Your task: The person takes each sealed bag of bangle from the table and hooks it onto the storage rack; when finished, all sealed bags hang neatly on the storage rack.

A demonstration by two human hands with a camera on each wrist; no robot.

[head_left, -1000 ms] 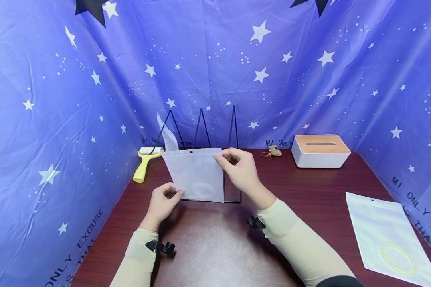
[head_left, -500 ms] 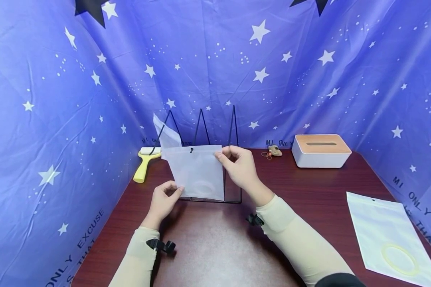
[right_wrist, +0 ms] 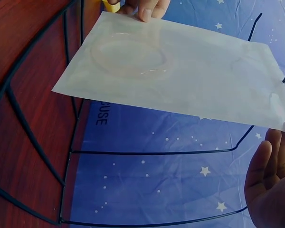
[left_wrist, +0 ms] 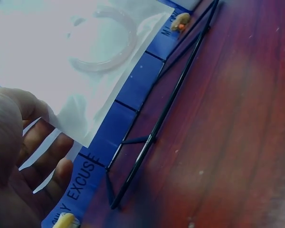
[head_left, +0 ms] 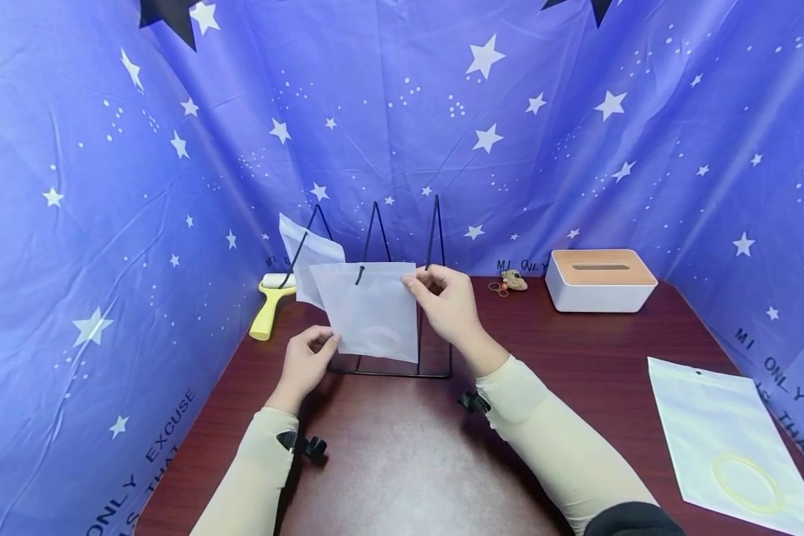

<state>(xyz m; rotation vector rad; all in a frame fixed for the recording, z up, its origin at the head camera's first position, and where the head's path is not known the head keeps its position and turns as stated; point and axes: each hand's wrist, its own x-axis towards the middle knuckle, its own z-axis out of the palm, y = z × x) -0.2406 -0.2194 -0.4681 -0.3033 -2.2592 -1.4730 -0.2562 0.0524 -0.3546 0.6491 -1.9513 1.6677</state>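
Note:
A translucent white zip bag (head_left: 375, 316) is stretched between both hands in front of a black wire rack (head_left: 402, 376). Through the bag's plastic shows a pale ring (left_wrist: 131, 35). My left hand (head_left: 306, 363) pinches its lower left corner between thumb and fingers. At the upper right corner, my right hand (head_left: 447, 305) pinches the edge. The tip of the rack's middle prong (head_left: 359, 275) pokes out through the hole near the bag's top edge. Behind, a second white bag (head_left: 308, 275) hangs at the rack's left prong.
A yellow-handled lint roller (head_left: 265, 316) lies left of the rack. Toward the back right are a small brown trinket (head_left: 513, 281) and a white tissue box (head_left: 592, 290) with a wooden lid. Another white bag (head_left: 703, 417) with a yellow ring lies flat at the right.
Both hands have raised the bag slightly, and more of the middle prong now sticks out through its hole. The bag on the left prong has shifted left and shows more of itself.

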